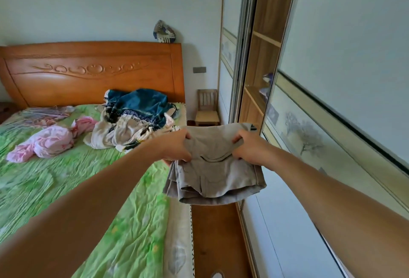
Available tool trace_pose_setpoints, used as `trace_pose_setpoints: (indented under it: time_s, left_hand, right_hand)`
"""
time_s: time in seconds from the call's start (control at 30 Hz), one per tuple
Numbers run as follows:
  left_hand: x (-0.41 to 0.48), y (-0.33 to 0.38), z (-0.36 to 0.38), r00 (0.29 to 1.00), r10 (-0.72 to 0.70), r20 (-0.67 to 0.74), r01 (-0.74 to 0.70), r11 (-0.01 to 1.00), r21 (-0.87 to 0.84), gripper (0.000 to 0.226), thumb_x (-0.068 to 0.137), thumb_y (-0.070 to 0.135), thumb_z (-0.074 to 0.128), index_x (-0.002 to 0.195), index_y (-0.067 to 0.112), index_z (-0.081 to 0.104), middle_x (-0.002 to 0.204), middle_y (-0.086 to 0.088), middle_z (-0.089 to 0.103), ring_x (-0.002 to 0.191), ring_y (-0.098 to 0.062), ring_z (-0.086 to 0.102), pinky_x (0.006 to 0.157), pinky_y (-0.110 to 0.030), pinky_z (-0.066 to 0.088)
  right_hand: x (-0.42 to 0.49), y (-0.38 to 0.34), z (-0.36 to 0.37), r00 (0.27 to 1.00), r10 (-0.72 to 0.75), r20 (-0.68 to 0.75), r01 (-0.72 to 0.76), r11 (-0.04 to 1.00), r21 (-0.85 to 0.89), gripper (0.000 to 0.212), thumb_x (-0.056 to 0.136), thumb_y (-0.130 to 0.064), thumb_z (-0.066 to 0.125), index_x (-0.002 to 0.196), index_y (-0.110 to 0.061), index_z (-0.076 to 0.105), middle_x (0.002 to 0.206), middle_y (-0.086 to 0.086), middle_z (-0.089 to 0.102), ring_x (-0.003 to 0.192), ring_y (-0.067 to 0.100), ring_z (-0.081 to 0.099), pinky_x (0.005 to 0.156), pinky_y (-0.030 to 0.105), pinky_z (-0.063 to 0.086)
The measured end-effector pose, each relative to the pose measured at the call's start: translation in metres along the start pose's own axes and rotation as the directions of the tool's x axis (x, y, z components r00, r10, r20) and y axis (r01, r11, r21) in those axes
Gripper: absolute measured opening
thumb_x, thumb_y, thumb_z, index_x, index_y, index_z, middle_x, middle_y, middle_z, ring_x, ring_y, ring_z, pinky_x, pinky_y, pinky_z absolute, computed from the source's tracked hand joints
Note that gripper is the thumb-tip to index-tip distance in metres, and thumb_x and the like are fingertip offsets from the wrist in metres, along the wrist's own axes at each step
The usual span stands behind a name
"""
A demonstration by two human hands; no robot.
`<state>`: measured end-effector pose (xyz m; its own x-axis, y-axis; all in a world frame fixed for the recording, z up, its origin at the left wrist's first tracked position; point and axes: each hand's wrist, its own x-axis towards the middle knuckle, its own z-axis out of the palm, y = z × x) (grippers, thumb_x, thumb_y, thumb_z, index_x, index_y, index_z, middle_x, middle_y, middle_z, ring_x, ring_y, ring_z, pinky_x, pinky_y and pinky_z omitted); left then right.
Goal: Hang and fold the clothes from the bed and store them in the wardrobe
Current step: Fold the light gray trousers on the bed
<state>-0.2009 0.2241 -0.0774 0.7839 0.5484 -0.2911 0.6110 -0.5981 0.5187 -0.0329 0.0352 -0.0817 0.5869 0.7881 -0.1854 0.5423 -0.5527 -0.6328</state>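
A folded grey-beige garment point(215, 173) with a dark-edged pocket hangs in the air over the gap between bed and wardrobe. My left hand point(176, 146) grips its left side and my right hand point(250, 148) grips its right side, fingers curled into the cloth. On the green bed sheet point(66, 178) lie a pink garment point(48, 141), a cream patterned one point(124, 131) and a dark teal one point(141, 103) in a loose heap. The wardrobe point(263, 61) on the right has its sliding door open, showing wooden shelves.
A bundle of thin hangers point(39, 115) lies at the bed's far left. A small wooden chair point(207, 108) stands in the corner past the bed. A narrow strip of wooden floor point(217, 240) runs between bed and wardrobe doors point(345, 78).
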Motion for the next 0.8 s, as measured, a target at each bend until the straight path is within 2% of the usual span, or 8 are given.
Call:
trace_pose_setpoints:
  time_s: [0.07, 0.17, 0.23, 0.37, 0.47, 0.63, 0.73, 0.8]
  left_hand:
    - [0.049, 0.000, -0.027, 1.000, 0.000, 0.005, 0.000, 1.000, 0.005, 0.060, 0.080, 0.017, 0.074, 0.129, 0.031, 0.043, 0.103, -0.005, 0.056, 0.076, -0.022, 0.067, 0.052, -0.030, 0.059]
    - [0.109, 0.011, -0.073, 0.999, 0.006, 0.039, -0.006, 1.000, 0.008, 0.060, 0.079, 0.019, 0.075, 0.127, 0.034, 0.043, 0.105, -0.005, 0.056, 0.080, -0.024, 0.069, 0.054, -0.032, 0.060]
    - [0.143, 0.022, -0.100, 0.999, 0.008, 0.051, -0.009, 1.000, 0.020, 0.059, 0.079, 0.020, 0.075, 0.127, 0.035, 0.043, 0.107, -0.004, 0.056, 0.082, -0.023, 0.069, 0.053, -0.029, 0.058]
    - [0.194, 0.043, -0.139, 0.998, 0.054, 0.038, -0.054, 0.999, 0.002, 0.058, 0.079, 0.020, 0.073, 0.128, 0.034, 0.045, 0.108, -0.001, 0.055, 0.083, -0.021, 0.069, 0.051, -0.027, 0.057]
    - [0.221, 0.052, -0.164, 0.994, 0.107, -0.024, -0.107, 0.994, -0.003, 0.060, 0.079, 0.022, 0.072, 0.132, 0.029, 0.046, 0.107, -0.001, 0.058, 0.086, -0.022, 0.069, 0.059, -0.032, 0.062]
    - [0.269, 0.073, -0.210, 0.983, 0.172, -0.068, -0.172, 0.985, 0.006, 0.054, 0.080, 0.028, 0.071, 0.128, 0.034, 0.047, 0.106, -0.003, 0.061, 0.086, -0.026, 0.071, 0.067, -0.042, 0.064]
    - [0.316, 0.090, -0.237, 0.967, 0.237, -0.090, -0.235, 0.971, 0.033, 0.056, 0.079, 0.031, 0.071, 0.129, 0.034, 0.046, 0.105, 0.000, 0.060, 0.084, -0.020, 0.069, 0.060, -0.030, 0.061]
    - [0.355, 0.104, -0.256, 0.950, 0.288, -0.120, -0.280, 0.957, 0.081, 0.058, 0.079, 0.034, 0.070, 0.132, 0.033, 0.046, 0.103, 0.004, 0.058, 0.082, -0.015, 0.065, 0.056, -0.024, 0.053]
  right_hand:
    - [0.053, -0.008, -0.016, 1.000, -0.005, -0.031, 0.005, 1.000, 0.025, 0.041, 0.082, -0.018, 0.067, 0.121, -0.027, 0.056, 0.096, -0.006, 0.048, 0.085, 0.012, 0.052, 0.069, 0.030, 0.048]
    - [0.116, -0.022, -0.043, 0.997, -0.020, -0.069, 0.022, 0.999, 0.026, 0.042, 0.083, -0.021, 0.068, 0.123, -0.027, 0.056, 0.094, -0.011, 0.048, 0.081, 0.005, 0.048, 0.062, 0.025, 0.040]
    - [0.149, -0.031, -0.063, 0.995, -0.037, -0.097, 0.038, 0.999, 0.007, 0.045, 0.084, -0.022, 0.068, 0.127, -0.027, 0.056, 0.101, -0.008, 0.052, 0.084, 0.007, 0.050, 0.061, 0.022, 0.038]
    - [0.198, -0.046, -0.107, 0.980, -0.082, -0.179, 0.073, 0.996, -0.060, 0.043, 0.082, -0.022, 0.068, 0.124, -0.027, 0.063, 0.118, -0.001, 0.061, 0.101, 0.016, 0.056, 0.081, 0.028, 0.048]
    - [0.224, -0.060, -0.130, 0.967, -0.128, -0.221, 0.110, 0.990, -0.093, 0.031, 0.081, -0.022, 0.067, 0.110, -0.032, 0.067, 0.113, -0.003, 0.065, 0.102, 0.018, 0.062, 0.092, 0.039, 0.054]
    - [0.266, -0.083, -0.170, 0.939, -0.151, -0.310, 0.136, 0.988, -0.068, 0.020, 0.083, -0.016, 0.061, 0.085, -0.036, 0.062, 0.091, -0.013, 0.062, 0.090, 0.015, 0.062, 0.081, 0.034, 0.054]
    - [0.305, -0.093, -0.201, 0.924, -0.140, -0.356, 0.121, 0.990, -0.076, 0.021, 0.085, -0.014, 0.059, 0.077, -0.033, 0.064, 0.084, -0.013, 0.063, 0.081, 0.009, 0.059, 0.066, 0.022, 0.046]
    - [0.338, -0.096, -0.220, 0.904, -0.118, -0.410, 0.096, 0.993, -0.074, 0.019, 0.084, -0.014, 0.059, 0.080, -0.031, 0.066, 0.087, -0.009, 0.066, 0.080, 0.006, 0.059, 0.065, 0.021, 0.046]
